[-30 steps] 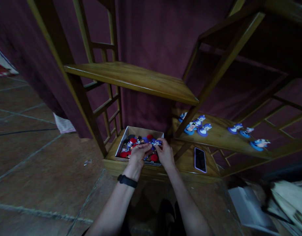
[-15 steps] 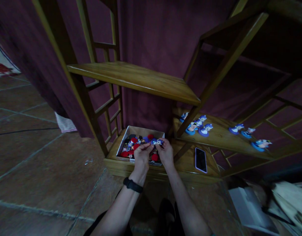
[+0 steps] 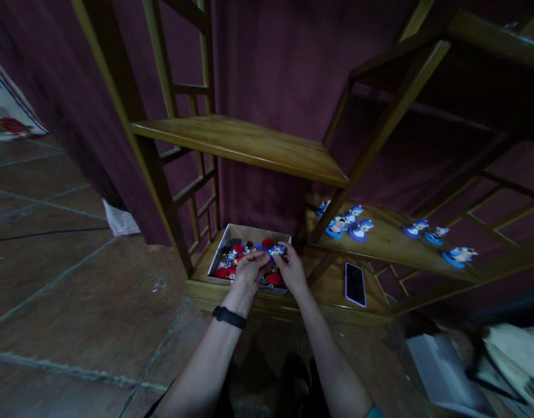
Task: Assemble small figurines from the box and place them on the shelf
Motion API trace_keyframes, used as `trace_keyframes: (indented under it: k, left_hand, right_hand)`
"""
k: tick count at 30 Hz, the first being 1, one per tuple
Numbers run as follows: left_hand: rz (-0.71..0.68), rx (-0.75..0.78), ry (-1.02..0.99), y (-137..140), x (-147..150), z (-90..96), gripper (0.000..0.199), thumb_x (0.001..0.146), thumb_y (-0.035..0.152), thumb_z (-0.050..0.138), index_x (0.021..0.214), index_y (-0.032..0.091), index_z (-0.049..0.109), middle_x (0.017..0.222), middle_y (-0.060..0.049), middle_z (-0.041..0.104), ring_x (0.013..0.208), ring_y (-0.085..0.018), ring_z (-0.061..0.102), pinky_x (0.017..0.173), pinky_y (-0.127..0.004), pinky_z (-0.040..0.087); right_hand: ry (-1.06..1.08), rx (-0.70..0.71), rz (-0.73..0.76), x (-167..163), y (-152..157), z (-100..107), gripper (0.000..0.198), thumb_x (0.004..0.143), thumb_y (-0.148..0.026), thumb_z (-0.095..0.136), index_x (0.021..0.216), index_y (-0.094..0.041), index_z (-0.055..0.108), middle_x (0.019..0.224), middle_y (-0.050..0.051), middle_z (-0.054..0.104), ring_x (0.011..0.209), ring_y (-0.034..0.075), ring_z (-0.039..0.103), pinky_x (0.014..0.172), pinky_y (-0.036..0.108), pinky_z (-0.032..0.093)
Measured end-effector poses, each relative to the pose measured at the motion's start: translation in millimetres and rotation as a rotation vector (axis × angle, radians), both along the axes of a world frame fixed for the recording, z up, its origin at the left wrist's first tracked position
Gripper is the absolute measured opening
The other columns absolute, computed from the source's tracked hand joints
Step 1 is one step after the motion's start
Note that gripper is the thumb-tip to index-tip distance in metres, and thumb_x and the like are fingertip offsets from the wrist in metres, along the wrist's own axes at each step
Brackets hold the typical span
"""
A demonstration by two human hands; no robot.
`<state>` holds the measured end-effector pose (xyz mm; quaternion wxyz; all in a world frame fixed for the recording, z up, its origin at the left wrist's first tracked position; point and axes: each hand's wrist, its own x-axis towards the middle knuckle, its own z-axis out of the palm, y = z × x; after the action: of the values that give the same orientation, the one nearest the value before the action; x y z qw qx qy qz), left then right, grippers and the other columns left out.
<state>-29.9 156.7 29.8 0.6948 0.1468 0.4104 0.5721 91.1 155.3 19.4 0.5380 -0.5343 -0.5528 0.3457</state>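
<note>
Both hands hold a small blue-and-white figurine point(image 3: 276, 250) above the right half of an open cardboard box point(image 3: 226, 237). My left hand point(image 3: 249, 270) pinches it from the left, with a dark band on the wrist. On the other side, my right hand point(image 3: 292, 268) has thumb and fingers closed on its right end. Beneath the hands, the box is filled with jumbled figurines point(image 3: 236, 252) with red, blue and black parts. Fine details of the held figurine are too small to make out.
On the right-hand wooden shelf point(image 3: 389, 247) stand several figurines point(image 3: 360, 230) on blue and purple bases. A phone point(image 3: 354, 284) lies on the lower board. An upper shelf point(image 3: 245, 142) spans above the box, and a slanting post divides the unit. A grey box point(image 3: 445, 368) sits on the floor.
My left wrist and forearm have shifted slightly left and turned. The figurine stays between both hands over the box. The camera view has moved a little.
</note>
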Motion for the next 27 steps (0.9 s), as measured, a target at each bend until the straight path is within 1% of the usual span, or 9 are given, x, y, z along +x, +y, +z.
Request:
trace_keyframes:
  k: [3, 5, 7, 11, 13, 15, 20, 24, 27]
  left_hand:
    - [-0.001, -0.059, -0.034, 2.7, -0.9, -0.1, 0.022, 0.062, -0.002, 0.068, 0.077, 0.012, 0.061, 0.064, -0.002, 0.065, 0.058, -0.012, 0.063, 0.062, -0.026, 0.054]
    - [-0.017, -0.083, -0.065, 4.2, -2.2, -0.7, 0.025, 0.064, -0.003, 0.066, 0.083, 0.013, 0.061, 0.067, -0.003, 0.066, 0.061, -0.012, 0.064, 0.063, -0.026, 0.055]
    - [-0.035, -0.071, -0.091, 4.9, -2.5, -1.6, 0.027, 0.064, -0.004, 0.065, 0.086, 0.013, 0.062, 0.071, -0.004, 0.067, 0.064, -0.013, 0.065, 0.064, -0.025, 0.055]
    - [-0.088, -0.01, -0.085, 3.6, 1.9, -3.5, 0.025, 0.062, -0.005, 0.066, 0.081, 0.012, 0.064, 0.071, -0.005, 0.068, 0.063, -0.014, 0.065, 0.065, -0.026, 0.055]
    - [-0.089, 0.018, -0.046, 2.0, 5.5, -4.1, 0.023, 0.059, -0.004, 0.068, 0.076, 0.011, 0.064, 0.068, -0.005, 0.068, 0.061, -0.014, 0.065, 0.065, -0.027, 0.055]
    - [-0.074, 0.05, -0.001, 0.3, 8.8, -4.4, 0.024, 0.057, -0.002, 0.072, 0.076, 0.011, 0.065, 0.067, -0.004, 0.068, 0.061, -0.014, 0.065, 0.065, -0.027, 0.054]
    - [-0.038, 0.121, 0.123, -3.5, 14.4, -4.2, 0.031, 0.051, 0.005, 0.078, 0.079, 0.01, 0.066, 0.062, -0.002, 0.068, 0.055, -0.013, 0.063, 0.06, -0.025, 0.053]
    - [-0.013, 0.131, 0.153, -6.0, 16.8, -4.1, 0.032, 0.049, 0.007, 0.079, 0.078, 0.01, 0.065, 0.06, -0.002, 0.067, 0.052, -0.013, 0.062, 0.057, -0.025, 0.053]
    - [-0.013, 0.103, 0.145, -6.8, 17.3, -4.4, 0.031, 0.049, 0.006, 0.079, 0.075, 0.01, 0.064, 0.058, -0.002, 0.066, 0.051, -0.013, 0.062, 0.056, -0.025, 0.053]
  right_hand:
    - [0.158, -0.03, -0.016, 2.1, 1.2, -1.0, 0.05, 0.069, -0.031, 0.063, 0.117, -0.022, 0.052, 0.105, 0.005, 0.063, 0.091, 0.017, 0.06, 0.082, 0.03, 0.047]
    - [0.214, -0.067, -0.01, 3.1, 0.8, -2.3, 0.047, 0.067, -0.033, 0.065, 0.111, -0.021, 0.056, 0.103, 0.005, 0.064, 0.09, 0.017, 0.06, 0.082, 0.03, 0.046]
    - [0.235, -0.108, 0.01, 3.1, 0.2, -3.6, 0.042, 0.065, -0.035, 0.066, 0.103, -0.02, 0.061, 0.098, 0.004, 0.066, 0.086, 0.016, 0.06, 0.08, 0.03, 0.047]
    - [0.239, -0.177, 0.012, 2.0, 0.9, -5.1, 0.035, 0.062, -0.039, 0.067, 0.091, -0.019, 0.066, 0.081, 0.001, 0.068, 0.072, 0.015, 0.059, 0.066, 0.026, 0.048]
    - [0.243, -0.193, -0.015, 2.9, 2.4, -5.3, 0.035, 0.061, -0.041, 0.067, 0.086, -0.017, 0.067, 0.074, 0.0, 0.067, 0.066, 0.014, 0.058, 0.06, 0.024, 0.047]
    - [0.259, -0.209, -0.028, 5.0, 3.6, -5.9, 0.035, 0.06, -0.042, 0.068, 0.084, -0.016, 0.068, 0.071, 0.0, 0.066, 0.062, 0.012, 0.057, 0.056, 0.023, 0.045]
    - [0.366, -0.282, -0.037, 9.5, 2.0, -7.4, 0.039, 0.059, -0.042, 0.07, 0.086, -0.015, 0.067, 0.071, 0.001, 0.066, 0.058, 0.011, 0.056, 0.054, 0.022, 0.044]
    - [0.42, -0.267, -0.007, 9.6, -1.6, -8.1, 0.035, 0.058, -0.04, 0.071, 0.082, -0.015, 0.068, 0.073, 0.002, 0.067, 0.06, 0.011, 0.057, 0.056, 0.022, 0.045]
    - [0.387, -0.259, -0.028, 9.8, -1.7, -9.4, 0.034, 0.057, -0.041, 0.071, 0.079, -0.015, 0.068, 0.069, 0.001, 0.067, 0.057, 0.011, 0.056, 0.054, 0.022, 0.044]
